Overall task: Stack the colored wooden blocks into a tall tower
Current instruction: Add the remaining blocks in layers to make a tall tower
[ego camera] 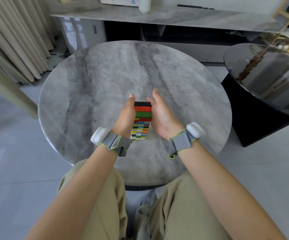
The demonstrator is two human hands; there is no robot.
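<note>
A tall tower of colored wooden blocks (142, 120) stands on the round grey marble table (105, 75), near its front middle. Its top layer shows black, red and green blocks side by side. My left hand (125, 115) lies flat against the tower's left side, fingers straight. My right hand (161, 113) is cupped at the tower's right side, palm facing it, with the thumb near the top blocks. Whether the right palm touches the tower is unclear. Neither hand holds a loose block. Both wrists wear grey straps with white sensors.
A dark round glass side table (254, 70) stands to the right with a plant on it. A long grey cabinet (157, 16) runs along the back, with a white bottle (144, 4) on top. Curtains (10, 40) hang at the left. My knees are under the table's front edge.
</note>
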